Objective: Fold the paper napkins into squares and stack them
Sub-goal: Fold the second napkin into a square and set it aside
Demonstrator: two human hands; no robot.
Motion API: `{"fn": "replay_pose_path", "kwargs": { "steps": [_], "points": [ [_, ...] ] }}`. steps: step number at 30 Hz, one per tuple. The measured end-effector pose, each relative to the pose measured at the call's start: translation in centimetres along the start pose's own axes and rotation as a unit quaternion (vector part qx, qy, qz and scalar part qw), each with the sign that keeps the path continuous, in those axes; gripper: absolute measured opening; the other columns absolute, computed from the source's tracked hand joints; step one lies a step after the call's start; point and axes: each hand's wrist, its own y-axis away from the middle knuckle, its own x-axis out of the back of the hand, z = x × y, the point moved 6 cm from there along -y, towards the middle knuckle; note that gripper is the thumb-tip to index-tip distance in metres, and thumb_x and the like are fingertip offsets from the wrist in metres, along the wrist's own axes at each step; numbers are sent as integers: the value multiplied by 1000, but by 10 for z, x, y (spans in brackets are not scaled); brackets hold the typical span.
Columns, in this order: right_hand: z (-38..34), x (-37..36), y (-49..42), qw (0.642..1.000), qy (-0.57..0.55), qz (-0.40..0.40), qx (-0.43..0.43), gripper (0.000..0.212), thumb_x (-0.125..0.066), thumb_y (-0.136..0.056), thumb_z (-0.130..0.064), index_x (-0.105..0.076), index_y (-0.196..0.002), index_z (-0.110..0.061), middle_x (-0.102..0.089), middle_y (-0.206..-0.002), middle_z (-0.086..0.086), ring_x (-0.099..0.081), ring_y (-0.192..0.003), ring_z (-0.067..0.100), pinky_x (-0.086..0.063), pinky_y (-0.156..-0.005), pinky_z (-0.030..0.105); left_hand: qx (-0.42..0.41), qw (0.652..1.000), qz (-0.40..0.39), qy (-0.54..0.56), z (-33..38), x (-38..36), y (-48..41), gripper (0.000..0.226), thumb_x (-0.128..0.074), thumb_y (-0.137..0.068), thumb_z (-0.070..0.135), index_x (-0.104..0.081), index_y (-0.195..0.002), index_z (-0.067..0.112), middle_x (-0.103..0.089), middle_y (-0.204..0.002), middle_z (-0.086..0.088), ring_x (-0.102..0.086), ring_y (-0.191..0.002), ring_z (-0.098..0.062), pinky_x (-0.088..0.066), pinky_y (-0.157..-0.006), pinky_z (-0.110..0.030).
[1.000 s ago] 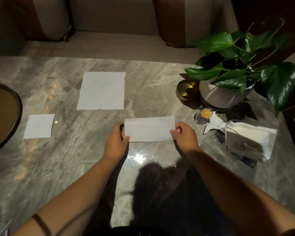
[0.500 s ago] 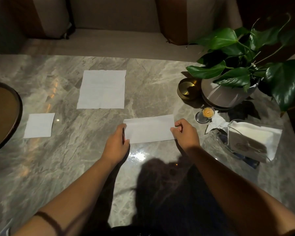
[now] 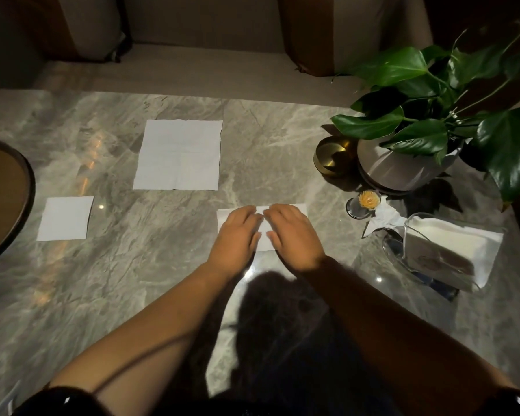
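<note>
Both hands are lying flat, palms down, on the strip (image 3: 300, 209), a napkin folded in half and sitting on the table (image 3: 162, 265) in front of the person. The left hand (image 3: 237, 235) is covering the strip's left half and the right hand (image 3: 291, 235) its right half, fingertips nearly meeting over the middle. Neither grip is closed on anything; the fingers are spread and pressing the paper down. Only the strip's far edge and both short ends are showing past the hands.

Left of the strip the marble is lying bare as far as the square (image 3: 65, 218), a finished fold resting well apart, near a dark round tray (image 3: 27, 187) at the table's left edge. Beyond the strip and to its left, an open napkin (image 3: 177, 154) is lying flat, well apart.

Right of the strip things are crowding in: a toothpick jar (image 3: 365, 201) is standing near its right end, a clear holder (image 3: 445, 253) of napkins just past that, and farther back a brass bowl (image 3: 330, 154) beside a plant pot (image 3: 403, 172), whose leaves are hanging over that corner.
</note>
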Motion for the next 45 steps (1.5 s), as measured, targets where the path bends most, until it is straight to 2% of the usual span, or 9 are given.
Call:
{"fn": "replay_pose_path", "kwargs": {
  "steps": [6,13,18,25,29,31,36,41,45],
  "points": [
    [19,-26,6,993,79,-84,-25,59,-40,-104,-44,-25,-158,-26,-16,-168,-2,-9,-155,22,-4,-125,46,45,993,-49,-92,-24,-9,15,52,-45,-103,37,-35,-152,21,-22,-163,-7,-14,-151,-27,-13,-122,-51],
    [63,-18,11,986,108,-116,-52,86,-37,-91,-73,-8,-161,-31,4,-170,-1,8,-155,28,1,-123,56,75,982,-90,-149,-63,1,26,70,-30,-96,65,-17,-157,34,1,-167,-4,3,-153,-30,-5,-121,-58],
    [93,-6,19,986,95,-109,-84,97,-42,-84,-79,-5,-160,-33,10,-169,1,12,-155,29,3,-122,53,117,978,-84,-154,-86,13,37,79,-31,-87,76,-8,-155,44,11,-166,-3,14,-151,-30,-2,-120,-57],
    [91,6,15,985,66,-113,-109,97,-59,-83,-68,-15,-159,-27,-3,-169,4,2,-155,31,-8,-123,53,146,977,-95,-124,-80,21,34,83,-53,-87,66,-12,-155,41,10,-166,-8,12,-152,-31,-2,-121,-57],
    [78,26,1,992,21,-18,-123,63,-62,-90,-49,-46,-141,-16,-48,-144,10,-41,-135,33,-35,-111,46,124,986,-61,-91,-61,24,29,85,-55,-89,58,-9,-157,33,9,-165,-9,9,-152,-30,-3,-121,-59],
    [71,31,-9,992,12,7,-126,48,-64,-93,-39,-54,-133,-14,-58,-131,9,-51,-122,31,-41,-103,44,97,990,-51,-83,-47,20,25,85,-54,-92,55,-7,-158,27,8,-166,-7,8,-152,-27,-1,-120,-56],
    [58,23,-28,991,42,-15,-129,51,-67,-91,-43,-53,-133,-18,-53,-132,8,-47,-123,29,-42,-102,42,41,992,-70,-98,-12,-6,11,69,-41,-103,41,-7,-158,17,4,-167,-5,5,-153,-26,-8,-122,-56],
    [64,14,-37,984,55,-48,-160,48,-71,-86,-50,-56,-119,-19,-53,-123,9,-48,-115,29,-42,-96,42,77,981,-109,-139,-21,-26,17,64,-20,-103,53,4,-157,29,17,-165,2,20,-151,-23,6,-121,-53],
    [60,9,-37,982,19,-90,-164,35,-70,-88,-39,-61,-113,-16,-54,-117,8,-54,-108,28,-49,-89,38,75,980,-113,-145,-26,-29,16,64,-18,-102,56,6,-156,33,20,-164,4,20,-151,-21,7,-120,-51]
  ]
}}
